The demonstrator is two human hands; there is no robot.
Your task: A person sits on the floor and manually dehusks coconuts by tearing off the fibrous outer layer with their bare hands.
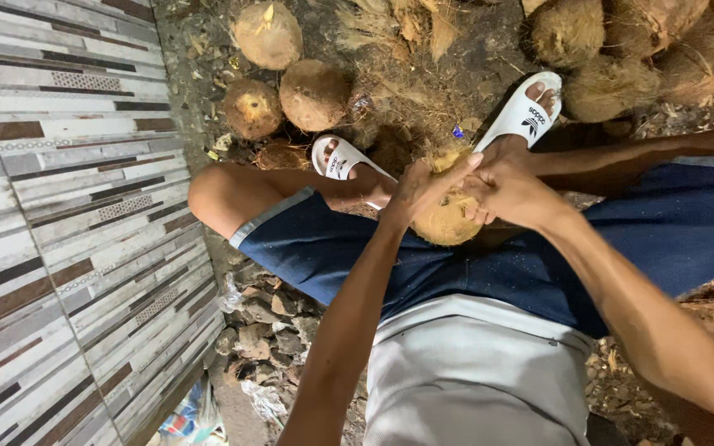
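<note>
A partly husked, pale brown coconut (448,221) sits between my knees, above my blue shorts. My left hand (421,188) grips its upper left side, fingers stretched over the top. Pressed against the coconut's right side, my right hand (507,188) has its fingers curled into the fibre. The two hands touch each other over the coconut. My feet in white slide sandals (525,113) rest on the ground just beyond it.
Several husked coconuts (314,94) lie on the dirt beyond my feet, with loose husk fibre (390,33) around them. More fibrous coconuts (613,83) pile up at the top right. A striped tiled wall (68,223) runs along the left. Rubble and litter (258,330) lie by its base.
</note>
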